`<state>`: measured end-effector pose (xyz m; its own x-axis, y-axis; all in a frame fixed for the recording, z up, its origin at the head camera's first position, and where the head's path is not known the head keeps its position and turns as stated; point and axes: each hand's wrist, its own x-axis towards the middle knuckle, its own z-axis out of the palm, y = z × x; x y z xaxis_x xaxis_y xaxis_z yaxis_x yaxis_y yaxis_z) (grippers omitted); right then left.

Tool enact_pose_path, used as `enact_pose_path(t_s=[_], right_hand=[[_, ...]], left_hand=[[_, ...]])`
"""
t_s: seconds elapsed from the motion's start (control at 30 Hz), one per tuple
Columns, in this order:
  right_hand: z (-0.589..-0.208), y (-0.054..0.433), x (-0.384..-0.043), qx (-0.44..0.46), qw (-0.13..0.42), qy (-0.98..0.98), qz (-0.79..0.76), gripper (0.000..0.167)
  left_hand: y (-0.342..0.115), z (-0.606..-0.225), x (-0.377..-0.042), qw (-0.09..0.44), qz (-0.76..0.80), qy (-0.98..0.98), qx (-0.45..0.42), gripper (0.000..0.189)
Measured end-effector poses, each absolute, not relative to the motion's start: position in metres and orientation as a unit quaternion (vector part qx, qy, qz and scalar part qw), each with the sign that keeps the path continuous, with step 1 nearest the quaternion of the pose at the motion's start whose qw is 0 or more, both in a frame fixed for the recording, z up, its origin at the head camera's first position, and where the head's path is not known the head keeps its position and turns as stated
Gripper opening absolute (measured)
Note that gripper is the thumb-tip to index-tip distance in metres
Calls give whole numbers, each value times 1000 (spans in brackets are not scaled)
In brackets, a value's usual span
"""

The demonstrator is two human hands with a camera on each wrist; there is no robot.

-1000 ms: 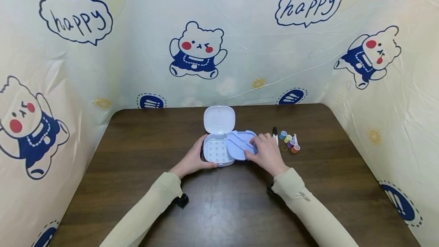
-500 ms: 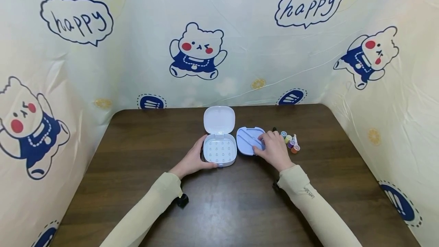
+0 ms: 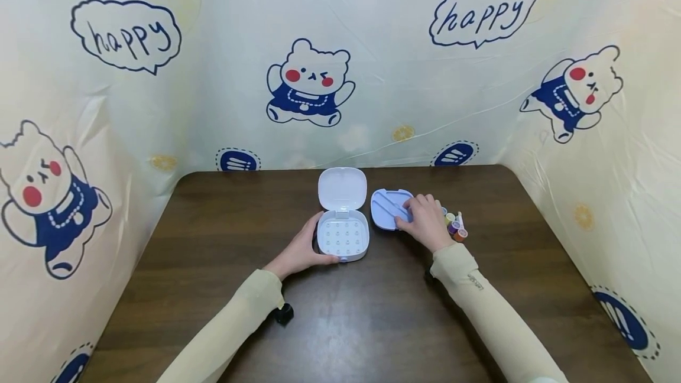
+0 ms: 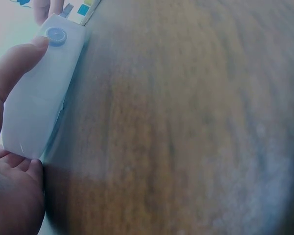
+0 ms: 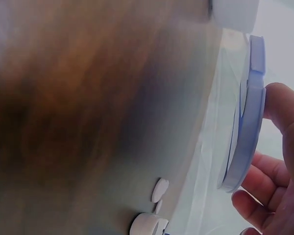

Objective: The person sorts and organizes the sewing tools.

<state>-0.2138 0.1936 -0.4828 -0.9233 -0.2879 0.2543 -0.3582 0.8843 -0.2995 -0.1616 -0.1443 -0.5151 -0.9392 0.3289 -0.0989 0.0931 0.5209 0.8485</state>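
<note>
My left hand (image 3: 302,247) grips the left side of a small pale-blue plastic box (image 3: 343,241), thumb at its front. Its hinged lid (image 3: 342,188) stands open at the back, and rows of small pegs cover the floor inside. The left wrist view shows the thumb beside a round button (image 4: 56,35) on the box's front wall. Right of the box, my right hand (image 3: 427,222) pinches the right edge of a shallow blue tray (image 3: 385,208) with a diagonal divider. In the right wrist view the tray (image 5: 247,122) is raised above the tabletop.
Several small coloured spool-like cylinders (image 3: 454,227) stand just right of my right hand, partly hidden by it. The dark wooden table (image 3: 351,324) meets a printed cloth backdrop (image 3: 223,75) along its far edge and sides.
My right hand has carried the blue tray from over the box's right side to the right and farther back, uncovering the pegs. The left hand keeps its grip on the box.
</note>
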Motion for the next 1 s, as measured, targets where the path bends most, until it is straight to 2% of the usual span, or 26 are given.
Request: enact_pose_path(t_s=[0.3, 1.0], right_hand=[[-486, 195, -233, 165, 107, -968, 157, 42], [-489, 180, -268, 139, 49, -979, 137, 43]], left_hand=[[-144, -516, -163, 126, 468, 865, 127, 127], [-144, -514, -161, 125, 468, 866, 122, 128]])
